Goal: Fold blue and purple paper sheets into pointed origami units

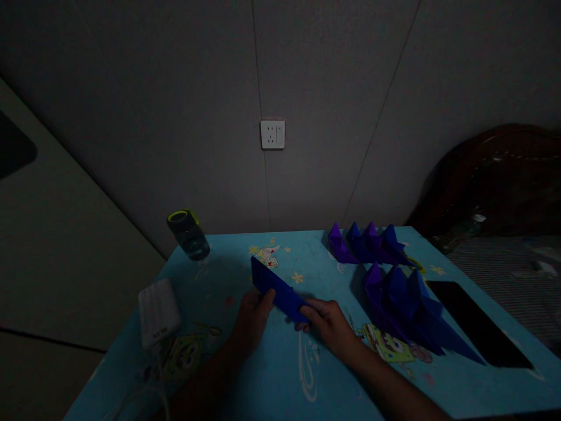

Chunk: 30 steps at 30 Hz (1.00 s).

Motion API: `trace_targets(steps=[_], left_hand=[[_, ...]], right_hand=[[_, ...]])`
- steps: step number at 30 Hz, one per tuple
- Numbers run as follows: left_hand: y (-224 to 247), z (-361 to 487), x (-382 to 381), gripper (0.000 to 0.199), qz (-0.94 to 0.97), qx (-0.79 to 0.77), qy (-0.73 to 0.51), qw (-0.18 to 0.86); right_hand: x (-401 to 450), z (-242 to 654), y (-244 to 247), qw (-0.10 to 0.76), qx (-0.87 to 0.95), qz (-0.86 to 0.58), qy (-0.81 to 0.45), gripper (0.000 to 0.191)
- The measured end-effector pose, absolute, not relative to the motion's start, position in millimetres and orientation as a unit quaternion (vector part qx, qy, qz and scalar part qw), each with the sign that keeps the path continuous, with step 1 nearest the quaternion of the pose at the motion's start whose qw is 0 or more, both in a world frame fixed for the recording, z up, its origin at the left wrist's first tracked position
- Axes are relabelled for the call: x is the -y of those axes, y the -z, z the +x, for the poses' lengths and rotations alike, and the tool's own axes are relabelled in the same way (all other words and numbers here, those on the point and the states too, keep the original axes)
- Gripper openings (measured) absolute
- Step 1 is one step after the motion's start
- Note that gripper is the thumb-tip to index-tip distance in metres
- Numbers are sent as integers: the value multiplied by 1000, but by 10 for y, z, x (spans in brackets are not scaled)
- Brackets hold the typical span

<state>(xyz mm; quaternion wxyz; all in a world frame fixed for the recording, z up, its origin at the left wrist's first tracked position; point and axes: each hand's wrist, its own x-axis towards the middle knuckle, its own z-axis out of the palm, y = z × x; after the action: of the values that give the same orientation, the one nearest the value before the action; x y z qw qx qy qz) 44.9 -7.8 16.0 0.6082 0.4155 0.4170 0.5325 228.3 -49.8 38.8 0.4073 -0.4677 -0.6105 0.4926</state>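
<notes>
A folded sheet of blue paper (pixel 280 290), long and narrow, is held up over the table between both hands. My left hand (pixel 254 313) grips its left part, with the thumb on the near face and the fingers behind it. At the right end, my right hand (pixel 326 320) pinches the paper between thumb and fingers. To the right stand folded paper boats, blue and purple. One row of boats (pixel 398 304) is close to my right hand, and another row (pixel 366 244) sits farther back near the wall.
A water bottle (pixel 190 237) stands at the back left of the blue patterned table (pixel 245 374). Nearer lies a white power bank (pixel 159 313) with a cable. A black flat tablet-like object (pixel 477 324) rests at the right edge. A wall socket (pixel 272 134) is behind.
</notes>
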Motion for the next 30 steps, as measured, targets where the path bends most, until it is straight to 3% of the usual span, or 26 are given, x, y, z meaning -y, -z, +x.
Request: trace_targets(steps=[8,13,21,30], left_hand=[[-216,439,3,34,357,-383,-563,639],[-199,411,-8,31,332,-355,-575,659],[-206,440,5,31,308,-346,-576,673],[-318,470,127,59,325,-372,-537,684]], right_hand=[[496,2275,-473,378,605,-414,-565,65],[519,2294,-513,376,614,-386,-577,60],[557,2245,-405,348,734,-456,-364,42],[572,2235,-432,257,812,-470,-231,25]])
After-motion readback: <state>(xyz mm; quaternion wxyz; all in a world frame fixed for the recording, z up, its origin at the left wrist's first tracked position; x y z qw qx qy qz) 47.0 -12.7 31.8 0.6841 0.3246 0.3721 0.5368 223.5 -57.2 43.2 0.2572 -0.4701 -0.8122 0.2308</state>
